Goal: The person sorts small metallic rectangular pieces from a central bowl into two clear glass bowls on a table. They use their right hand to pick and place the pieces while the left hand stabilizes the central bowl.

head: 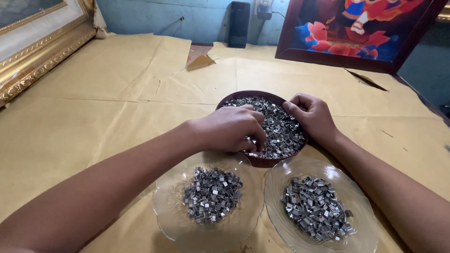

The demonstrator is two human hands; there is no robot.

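A dark round bowl (262,161) sits on the paper-covered worktop (93,122), heaped with small shiny metal clips (281,129), and both of the person's hands are in it. The left hand (229,129) comes in from the near left of the bowl and lies over its near-left part, knuckles up, fingers curled down into the heap with the tips pinched narrow at the clips; whether any clip is caught between them I cannot tell, since the fingers hide it. The right hand (311,115) rests at the bowl's far-right rim, fingers bent and close together, tips touching the clips at the edge; again a grip cannot be made out. Of the two, the left hand reaches deeper toward the bowl's middle, so the bulk of the heap lies just right of and beyond its fingertips, and left of the right hand. Just nearer than the bowl stand two clear glass plates side by side, each with its own pile of clips: the left plate (168,211) below the left wrist, the right plate (365,234) beside the right forearm. A gilt frame (42,61) lies far left of the bowl, a bright framed picture (356,33) leans behind it.
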